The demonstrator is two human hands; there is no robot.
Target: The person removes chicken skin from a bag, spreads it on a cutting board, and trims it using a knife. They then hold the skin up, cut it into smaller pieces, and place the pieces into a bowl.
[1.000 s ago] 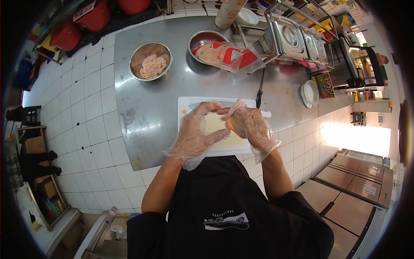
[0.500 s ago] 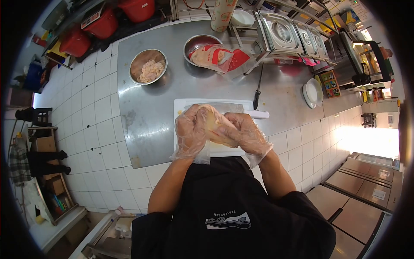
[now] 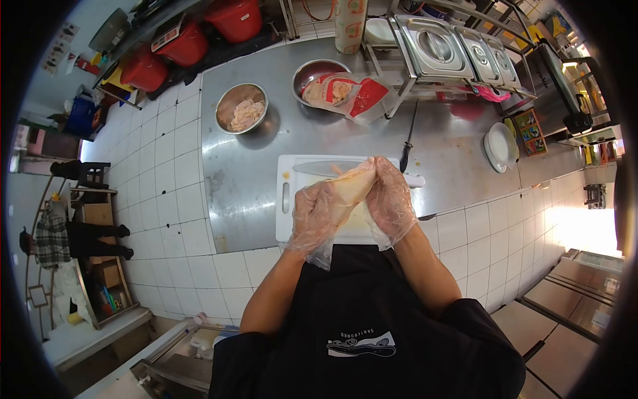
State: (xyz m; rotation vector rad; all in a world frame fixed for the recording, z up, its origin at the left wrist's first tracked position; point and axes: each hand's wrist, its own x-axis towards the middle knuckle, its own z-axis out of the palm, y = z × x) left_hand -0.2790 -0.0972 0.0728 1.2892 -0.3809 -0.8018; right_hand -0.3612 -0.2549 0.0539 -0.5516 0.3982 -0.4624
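Head view: both gloved hands clasp a meat piece (image 3: 350, 186)

Left hand (image 3: 318, 216) and right hand (image 3: 392, 199) curl round the meat piece, holding it over the white cutting board (image 3: 286, 219), where a knife (image 3: 325, 167) lies.

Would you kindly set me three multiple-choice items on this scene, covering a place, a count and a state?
1. Where does the knife lie? A on the board B in a bowl C on the floor
2. How many metal bowls stand on the table? A one B two C four
3. The fillet is A held in both hands B in a bowl C under the knife

1 A: its blade rests there. 2 B: two show behind the board. 3 A: left hand and right hand grip it.
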